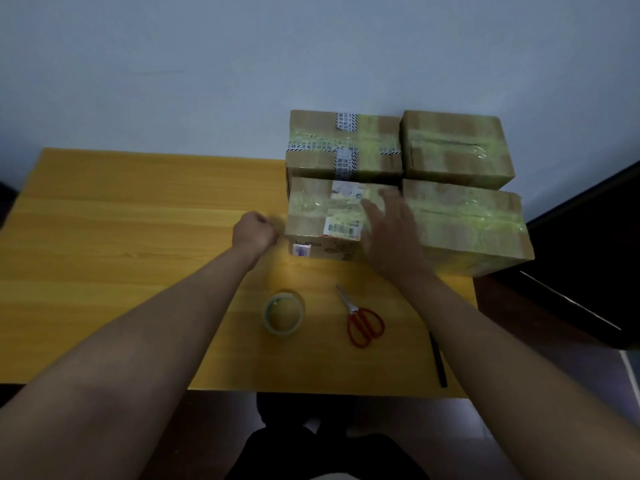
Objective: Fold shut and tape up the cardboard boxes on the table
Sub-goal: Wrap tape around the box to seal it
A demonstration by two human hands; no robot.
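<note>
A yellow wood-grain tabletop (pixel 104 237) against a pale grey wall (pixel 242 64) carries four taped brown cardboard boxes (pixel 453 147) at its far right, the right hand (pixel 391 233) lying flat and blurred on the near-left box (pixel 322 209), the left hand (pixel 254 232) fisted beside it, its contents indiscernible.

A black pen (pixel 438 360) lies near the yellow wooden worktop's (pixel 121 237) right front corner, below a pale wall (pixel 242 64).
</note>
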